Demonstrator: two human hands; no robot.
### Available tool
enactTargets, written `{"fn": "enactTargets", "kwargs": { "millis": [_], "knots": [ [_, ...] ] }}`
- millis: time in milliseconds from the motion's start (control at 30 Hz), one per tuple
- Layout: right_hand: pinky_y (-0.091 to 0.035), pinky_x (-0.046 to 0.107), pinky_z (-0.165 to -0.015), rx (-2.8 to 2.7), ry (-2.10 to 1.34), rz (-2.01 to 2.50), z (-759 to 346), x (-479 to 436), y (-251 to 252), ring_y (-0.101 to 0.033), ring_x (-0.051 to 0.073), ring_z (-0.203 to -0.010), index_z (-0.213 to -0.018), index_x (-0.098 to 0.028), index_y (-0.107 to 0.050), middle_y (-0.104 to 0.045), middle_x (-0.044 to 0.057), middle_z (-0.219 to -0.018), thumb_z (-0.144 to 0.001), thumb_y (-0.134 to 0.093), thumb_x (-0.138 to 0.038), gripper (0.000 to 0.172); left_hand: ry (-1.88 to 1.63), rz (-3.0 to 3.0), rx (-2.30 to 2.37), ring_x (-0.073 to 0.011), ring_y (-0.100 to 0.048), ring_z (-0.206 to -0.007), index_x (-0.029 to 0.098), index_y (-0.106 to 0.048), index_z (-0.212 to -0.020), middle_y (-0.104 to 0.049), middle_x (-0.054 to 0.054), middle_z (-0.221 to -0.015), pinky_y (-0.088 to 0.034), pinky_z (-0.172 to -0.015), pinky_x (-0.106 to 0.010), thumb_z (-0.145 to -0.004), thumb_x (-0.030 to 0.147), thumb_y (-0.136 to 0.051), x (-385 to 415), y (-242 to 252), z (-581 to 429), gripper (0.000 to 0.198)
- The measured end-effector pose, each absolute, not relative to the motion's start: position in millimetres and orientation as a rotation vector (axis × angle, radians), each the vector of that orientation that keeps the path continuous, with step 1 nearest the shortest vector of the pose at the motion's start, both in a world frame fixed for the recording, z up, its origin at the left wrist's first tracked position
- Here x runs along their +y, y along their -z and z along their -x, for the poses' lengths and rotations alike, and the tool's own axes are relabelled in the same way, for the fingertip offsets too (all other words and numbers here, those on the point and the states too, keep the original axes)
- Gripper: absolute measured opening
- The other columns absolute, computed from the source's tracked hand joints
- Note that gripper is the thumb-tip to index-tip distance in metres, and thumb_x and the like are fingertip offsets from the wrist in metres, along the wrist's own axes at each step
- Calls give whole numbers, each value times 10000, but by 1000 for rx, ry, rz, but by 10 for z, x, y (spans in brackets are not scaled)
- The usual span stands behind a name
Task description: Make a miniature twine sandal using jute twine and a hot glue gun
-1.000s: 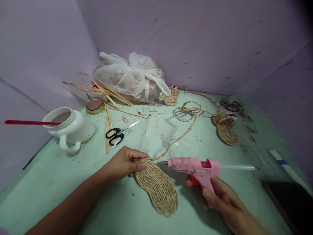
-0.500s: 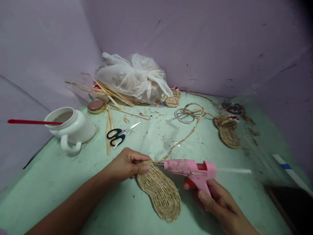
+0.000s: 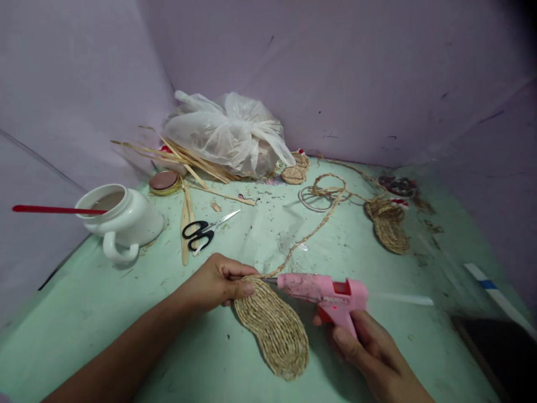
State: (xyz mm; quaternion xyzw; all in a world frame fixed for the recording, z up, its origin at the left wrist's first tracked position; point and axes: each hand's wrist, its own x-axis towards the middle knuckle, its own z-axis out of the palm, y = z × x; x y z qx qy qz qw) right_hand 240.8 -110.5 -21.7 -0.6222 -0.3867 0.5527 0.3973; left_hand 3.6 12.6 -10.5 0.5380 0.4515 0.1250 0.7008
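My left hand (image 3: 220,281) pinches the upper end of a small slipper-shaped sole (image 3: 274,327) made of coiled twine, thumb on top. From that end a length of braided twine (image 3: 309,236) runs up and away across the table. My right hand (image 3: 369,350) is wrapped round the handle of a pink hot glue gun (image 3: 321,290), with a finger at its red trigger. The gun's nozzle meets the edge of the sole beside my left fingertips. A clear glue stick (image 3: 400,299) sticks out of the back of the gun.
Black-handled scissors (image 3: 205,232) lie left of centre, near a white mug-like pot (image 3: 130,218) with a red stick (image 3: 54,209). Behind are dry strips (image 3: 197,159), a round tin (image 3: 164,182) and a plastic bag (image 3: 235,134). A finished woven slipper (image 3: 388,226) and metal rings (image 3: 314,200) lie right.
The glue gun has shifted slightly left, its nozzle closer in to the sole's edge by the twine. My left hand keeps its hold on the sole.
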Motion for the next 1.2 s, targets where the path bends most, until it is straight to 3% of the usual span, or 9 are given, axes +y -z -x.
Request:
{"fn": "enactTargets", "kwargs": {
  "millis": [433,767,1200],
  "knots": [
    [-327,240,-508,-1071,-1365,1595,-2447,-1116,203,-386,127,-546,-794,-221,-646,-466,-21,-593,-772,-553,-576,367,-280,-1176,1034,-64,-425,-454,94,-746,-857,-639,-18,-591,-329,-412,-180,-592,341,-715,116,74,-48,364],
    [-259,253,-516,-1067,-1402,1584,-2463,-1158,157,-341,123,-545,-816,-219,-639,-410,-30,-592,-759,-523,-631,432,-307,-1162,1039,-69,-450,-472,130,-749,-878,-657,-13,-605,-346,-419,-175,-590,331,-734,108,107,-23,351],
    [-282,235,-486,-983,-1407,1571,-2535,-1185,152,-359,105,-508,-764,-192,-629,-432,-34,-557,-736,-560,-623,437,-298,-1215,1026,-77,-427,-491,133,-743,-897,-625,-11,-601,-339,-443,-189,-628,361,-711,103,102,-18,354]
  ]
}}
